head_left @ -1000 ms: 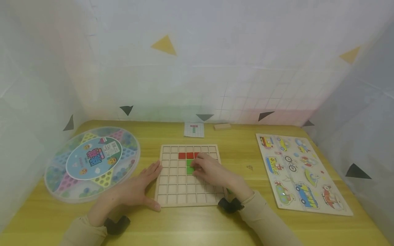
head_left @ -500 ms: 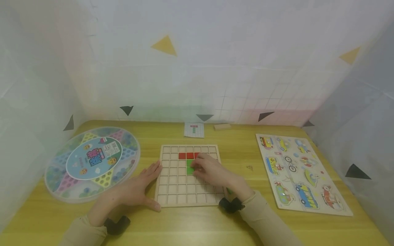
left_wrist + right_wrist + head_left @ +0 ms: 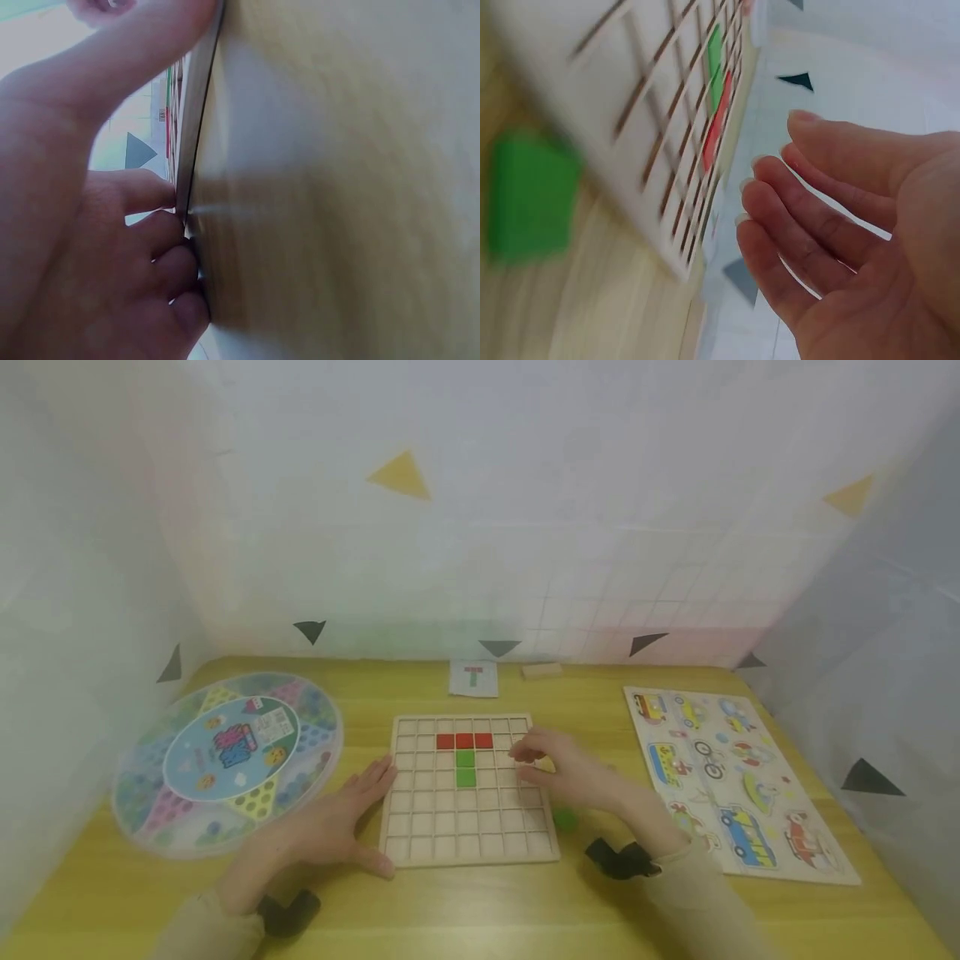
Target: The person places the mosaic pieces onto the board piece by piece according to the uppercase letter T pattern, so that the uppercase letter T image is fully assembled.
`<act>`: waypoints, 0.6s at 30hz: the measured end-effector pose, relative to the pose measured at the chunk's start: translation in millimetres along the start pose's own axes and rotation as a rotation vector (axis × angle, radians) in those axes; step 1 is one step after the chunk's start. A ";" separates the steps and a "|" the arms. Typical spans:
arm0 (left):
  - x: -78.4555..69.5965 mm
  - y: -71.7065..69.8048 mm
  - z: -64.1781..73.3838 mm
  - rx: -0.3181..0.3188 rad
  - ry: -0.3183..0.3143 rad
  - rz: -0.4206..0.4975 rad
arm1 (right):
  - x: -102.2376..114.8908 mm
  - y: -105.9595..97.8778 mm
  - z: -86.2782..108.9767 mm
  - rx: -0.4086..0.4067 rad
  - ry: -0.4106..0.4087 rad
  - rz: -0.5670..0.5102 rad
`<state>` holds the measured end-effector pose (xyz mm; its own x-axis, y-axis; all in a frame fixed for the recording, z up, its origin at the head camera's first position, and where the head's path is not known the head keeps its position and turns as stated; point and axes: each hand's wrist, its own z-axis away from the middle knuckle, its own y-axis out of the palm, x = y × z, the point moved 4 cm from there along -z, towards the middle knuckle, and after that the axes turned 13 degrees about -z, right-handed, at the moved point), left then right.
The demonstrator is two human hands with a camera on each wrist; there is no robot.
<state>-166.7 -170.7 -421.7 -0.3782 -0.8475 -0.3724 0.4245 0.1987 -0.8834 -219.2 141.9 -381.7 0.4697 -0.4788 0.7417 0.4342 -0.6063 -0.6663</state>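
A wooden grid board [image 3: 422, 821] lies on the table. In its cells sit a row of three red tiles [image 3: 465, 741] and, below the middle one, two green tiles [image 3: 466, 777], together forming a T. My left hand [image 3: 337, 817] rests against the board's left edge, fingers extended and thumb near the lower left corner; the left wrist view shows fingertips touching the edge. Above the board's right edge is my right hand [image 3: 573, 770], fingers loosely bent with nothing between them. A green block [image 3: 532, 196] lies on the table right of the board, below that hand.
A small card [image 3: 459, 687] with a red and green T drawing lies behind the board, beside a small wooden block [image 3: 542, 671]. At left is a round Chinese checkers box [image 3: 230, 749]; at right, a wooden vehicle puzzle [image 3: 723, 739]. Pale walls [image 3: 600, 552] surround the table [image 3: 450, 910].
My right hand has moved right, away from the green tiles, and its fingers have parted. The third red tile and the green block beside the board now show. The left hand has stayed put.
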 end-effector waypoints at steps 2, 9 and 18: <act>-0.3 -0.6 -0.9 -0.003 0.001 0.000 | -3.5 -7.5 11.1 -0.012 0.002 0.005; -1.6 -3.1 -1.0 -0.003 -0.001 0.003 | -21.7 -26.8 45.5 -0.063 -0.038 0.033; -0.1 -0.1 -0.5 -0.015 0.015 -0.011 | -40.5 -34.2 61.6 -0.045 -0.024 0.005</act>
<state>-167.1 -170.4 -421.8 -0.3956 -0.8420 -0.3667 0.4082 0.1964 -0.8915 -205.7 221.2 -393.7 0.4901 -0.4671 0.7359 0.3969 -0.6321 -0.6655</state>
